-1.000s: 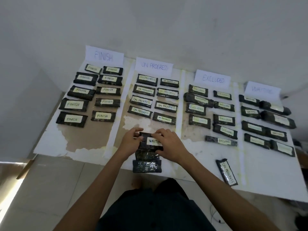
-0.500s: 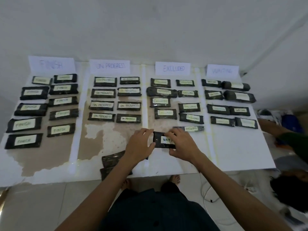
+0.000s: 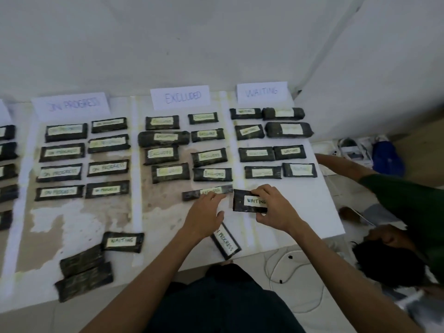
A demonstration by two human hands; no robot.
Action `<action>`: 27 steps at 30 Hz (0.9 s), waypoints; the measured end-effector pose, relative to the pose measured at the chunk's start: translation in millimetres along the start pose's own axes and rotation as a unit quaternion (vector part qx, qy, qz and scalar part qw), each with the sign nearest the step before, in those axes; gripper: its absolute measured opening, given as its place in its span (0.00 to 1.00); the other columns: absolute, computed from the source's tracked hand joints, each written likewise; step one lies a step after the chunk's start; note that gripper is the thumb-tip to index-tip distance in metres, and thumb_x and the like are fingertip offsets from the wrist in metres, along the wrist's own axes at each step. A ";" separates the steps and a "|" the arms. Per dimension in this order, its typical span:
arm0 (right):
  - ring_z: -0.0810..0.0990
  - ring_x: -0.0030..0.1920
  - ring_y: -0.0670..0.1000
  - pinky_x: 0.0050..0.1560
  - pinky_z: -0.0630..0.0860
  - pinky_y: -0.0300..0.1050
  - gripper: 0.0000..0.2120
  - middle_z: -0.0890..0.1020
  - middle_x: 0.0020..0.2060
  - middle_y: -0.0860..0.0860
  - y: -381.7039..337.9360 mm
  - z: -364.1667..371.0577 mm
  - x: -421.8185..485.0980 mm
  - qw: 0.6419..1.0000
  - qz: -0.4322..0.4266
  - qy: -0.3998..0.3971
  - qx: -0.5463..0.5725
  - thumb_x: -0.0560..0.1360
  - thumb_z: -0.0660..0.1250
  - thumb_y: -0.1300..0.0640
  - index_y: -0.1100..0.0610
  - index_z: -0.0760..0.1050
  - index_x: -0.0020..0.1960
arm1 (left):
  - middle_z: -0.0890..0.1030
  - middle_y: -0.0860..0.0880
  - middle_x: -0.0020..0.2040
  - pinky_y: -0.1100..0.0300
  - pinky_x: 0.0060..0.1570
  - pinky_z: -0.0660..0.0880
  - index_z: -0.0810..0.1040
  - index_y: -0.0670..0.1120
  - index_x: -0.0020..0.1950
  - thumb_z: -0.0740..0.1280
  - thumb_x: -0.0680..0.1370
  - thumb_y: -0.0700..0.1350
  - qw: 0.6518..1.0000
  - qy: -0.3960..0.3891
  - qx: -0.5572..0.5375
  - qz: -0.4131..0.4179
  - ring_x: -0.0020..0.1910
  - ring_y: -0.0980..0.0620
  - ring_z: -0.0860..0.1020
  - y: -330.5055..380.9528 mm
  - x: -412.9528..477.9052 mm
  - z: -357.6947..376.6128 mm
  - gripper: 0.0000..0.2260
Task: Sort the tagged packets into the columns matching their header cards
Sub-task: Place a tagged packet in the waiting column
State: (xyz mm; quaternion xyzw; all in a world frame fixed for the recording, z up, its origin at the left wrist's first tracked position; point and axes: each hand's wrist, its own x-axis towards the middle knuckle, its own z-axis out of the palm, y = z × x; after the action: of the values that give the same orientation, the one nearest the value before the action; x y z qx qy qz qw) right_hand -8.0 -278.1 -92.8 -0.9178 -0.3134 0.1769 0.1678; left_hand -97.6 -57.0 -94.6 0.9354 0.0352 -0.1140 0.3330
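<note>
Fingers and thumb of the right hand (image 3: 274, 210) pinch a dark plastic-wrapped packet with a white tag reading WAITING (image 3: 248, 200) by its right end, and the packet sits at the foot of the rightmost column, below the four rows of dark packets already under the white paper header card marked WAITING (image 3: 262, 92). Whether it rests on the white tabletop (image 3: 312, 212) or hangs just above cannot be told. The left hand (image 3: 204, 217) is loose and open, gripping nothing, its fingertips lying over the thin dark packet (image 3: 192, 194) at the bottom of the column under the white header card marked EXCLUDED (image 3: 181, 97). Just below that hand lies a tilted dark packet tagged ON PROGRESS (image 3: 227, 241), near the table's front edge. Farther left, another dark packet tagged WAITING (image 3: 123, 241) lies unsorted beside two untagged-side dark packets (image 3: 83, 270). A second person's green sleeve (image 3: 396, 195) reaches in from the right
</note>
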 end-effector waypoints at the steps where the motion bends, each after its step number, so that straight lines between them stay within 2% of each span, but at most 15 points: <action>1: 0.75 0.52 0.57 0.50 0.77 0.52 0.30 0.75 0.56 0.55 15.5 -4.1 -0.9 1.000 0.001 0.000 -0.006 0.63 0.73 0.57 0.59 0.71 0.64 | 0.72 0.46 0.65 0.53 0.60 0.68 0.67 0.48 0.70 0.62 0.76 0.44 1.000 -0.004 0.003 0.003 0.64 0.45 0.69 6.4 8.1 6.7 0.21; 6: 0.76 0.52 0.57 0.50 0.78 0.54 0.30 0.76 0.56 0.56 83.4 -22.3 -5.3 1.000 0.006 0.013 -0.024 0.62 0.75 0.58 0.58 0.73 0.63 | 0.73 0.45 0.64 0.49 0.60 0.71 0.68 0.46 0.69 0.63 0.76 0.43 1.000 -0.007 0.009 0.016 0.64 0.45 0.69 36.8 42.8 35.1 0.21; 9: 0.77 0.52 0.57 0.50 0.78 0.53 0.30 0.76 0.56 0.56 114.0 -30.0 -8.3 0.999 0.014 0.017 -0.032 0.62 0.76 0.58 0.58 0.73 0.63 | 0.73 0.46 0.63 0.52 0.57 0.72 0.69 0.46 0.68 0.63 0.75 0.42 0.999 -0.012 0.020 0.030 0.60 0.45 0.71 54.4 59.8 49.6 0.21; 17: 0.79 0.50 0.60 0.51 0.79 0.54 0.29 0.77 0.55 0.58 161.7 -33.9 -11.3 0.999 0.032 0.010 -0.023 0.60 0.75 0.65 0.61 0.74 0.60 | 0.73 0.46 0.63 0.53 0.54 0.70 0.70 0.46 0.68 0.62 0.75 0.41 0.997 -0.024 0.048 0.047 0.60 0.45 0.70 74.6 87.4 74.5 0.20; 23: 0.74 0.58 0.60 0.62 0.71 0.55 0.30 0.74 0.60 0.59 141.0 -28.6 -13.7 0.997 0.043 0.018 -0.060 0.63 0.75 0.59 0.58 0.72 0.64 | 0.74 0.45 0.61 0.50 0.56 0.72 0.71 0.45 0.66 0.63 0.75 0.40 0.999 -0.006 0.017 0.048 0.59 0.45 0.71 64.7 73.0 62.6 0.19; 27: 0.72 0.60 0.58 0.63 0.70 0.56 0.27 0.74 0.61 0.57 78.3 -9.6 -22.6 0.999 0.035 0.011 -0.019 0.67 0.72 0.58 0.55 0.72 0.65 | 0.75 0.46 0.61 0.55 0.59 0.69 0.73 0.45 0.65 0.63 0.76 0.39 1.000 0.012 0.004 0.013 0.61 0.47 0.71 41.4 39.4 48.6 0.17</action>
State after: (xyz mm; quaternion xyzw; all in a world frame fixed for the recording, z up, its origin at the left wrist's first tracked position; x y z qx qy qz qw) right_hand 19.8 -352.9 -112.2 -0.9331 -0.2826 0.1666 0.1474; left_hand -62.8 -120.2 -115.0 0.9385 0.0269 -0.0983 0.3298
